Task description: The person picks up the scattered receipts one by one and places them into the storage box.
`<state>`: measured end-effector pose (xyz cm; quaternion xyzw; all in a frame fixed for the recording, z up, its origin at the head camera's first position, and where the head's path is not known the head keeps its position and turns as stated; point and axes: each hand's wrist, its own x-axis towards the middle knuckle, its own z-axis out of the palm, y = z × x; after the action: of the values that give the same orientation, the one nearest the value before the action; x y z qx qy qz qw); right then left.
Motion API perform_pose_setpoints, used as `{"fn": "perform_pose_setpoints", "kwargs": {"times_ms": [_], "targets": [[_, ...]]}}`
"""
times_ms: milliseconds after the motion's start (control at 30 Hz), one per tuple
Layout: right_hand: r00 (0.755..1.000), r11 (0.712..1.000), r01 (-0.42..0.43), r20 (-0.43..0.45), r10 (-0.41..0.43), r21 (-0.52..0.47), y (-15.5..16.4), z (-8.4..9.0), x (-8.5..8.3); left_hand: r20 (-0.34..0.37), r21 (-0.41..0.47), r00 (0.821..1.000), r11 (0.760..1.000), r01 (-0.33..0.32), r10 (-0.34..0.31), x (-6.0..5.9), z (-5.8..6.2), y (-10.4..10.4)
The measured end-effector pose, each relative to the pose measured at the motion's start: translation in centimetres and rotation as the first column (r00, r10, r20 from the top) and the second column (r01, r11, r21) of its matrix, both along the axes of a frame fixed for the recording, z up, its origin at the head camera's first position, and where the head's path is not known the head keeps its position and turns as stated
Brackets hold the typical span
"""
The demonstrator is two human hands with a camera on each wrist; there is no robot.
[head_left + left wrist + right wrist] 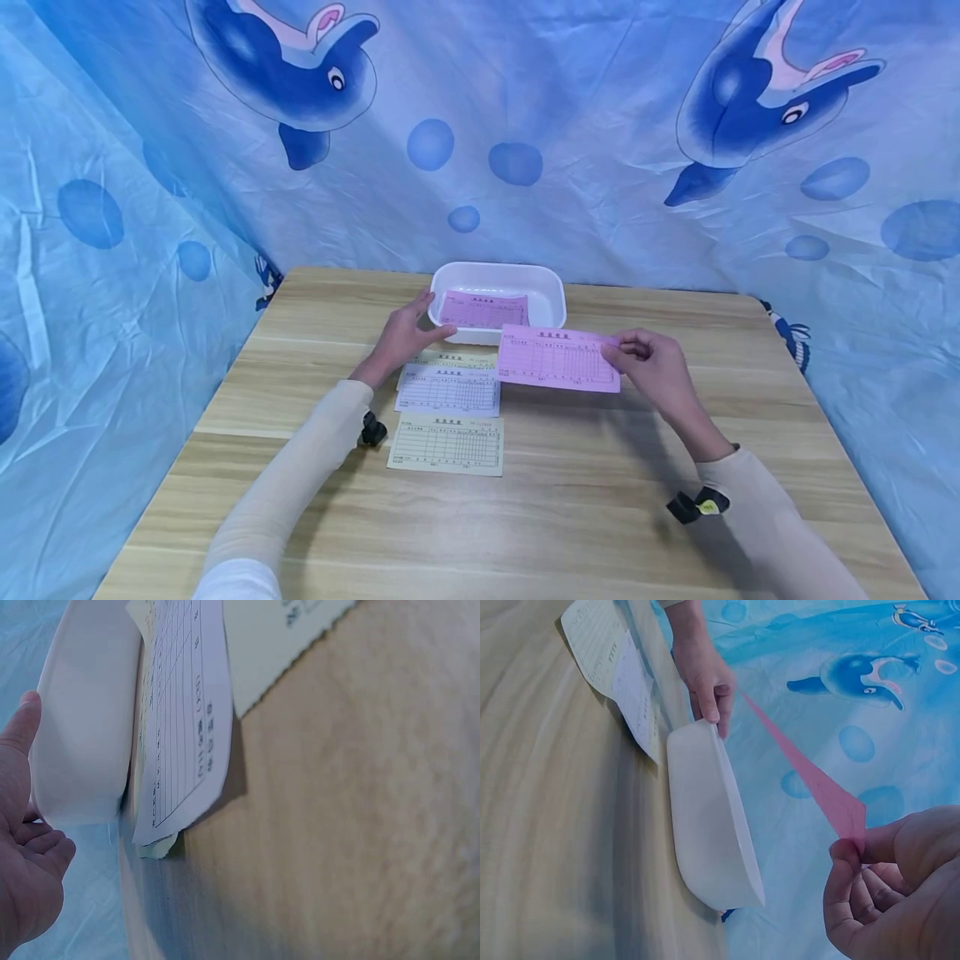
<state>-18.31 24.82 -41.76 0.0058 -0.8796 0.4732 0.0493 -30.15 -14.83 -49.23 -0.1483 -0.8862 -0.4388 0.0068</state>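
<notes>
My right hand (633, 350) pinches the right edge of a pink form sheet (557, 357) and holds it in the air just in front of the white tray (551, 287). In the right wrist view the pink sheet (810, 776) runs edge-on from my fingertips (847, 855) toward the tray (709, 825). My left hand (408, 333) rests against the tray's left front corner, thumb along the rim, fingers fairly straight. Another pink sheet (483, 310) lies inside the tray. A white form (448, 390) lies on a yellow one beside the left hand.
A separate yellow form (447, 444) lies nearer me on the wooden table (585, 517). Blue dolphin-print cloth (525, 125) hangs behind and at both sides of the table. In the left wrist view the white form (184, 727) lifts slightly off the tabletop next to the tray (82, 727).
</notes>
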Motion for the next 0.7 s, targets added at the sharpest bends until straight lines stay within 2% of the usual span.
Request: {"fn": "perform_pose_setpoints", "kwargs": {"times_ms": [433,700], "targets": [[0.999,0.998,0.019,-0.030,-0.021,-0.066,-1.7,1.5,-3.2,0.001,-0.013,1.000,1.000,-0.004,0.004,0.1,0.1,0.1],[0.996,0.993,-0.007,-0.091,-0.004,-0.120,-2.5,2.2,-5.9,0.001,-0.013,1.000,1.000,-0.009,0.009,0.1,0.1,0.1]]}}
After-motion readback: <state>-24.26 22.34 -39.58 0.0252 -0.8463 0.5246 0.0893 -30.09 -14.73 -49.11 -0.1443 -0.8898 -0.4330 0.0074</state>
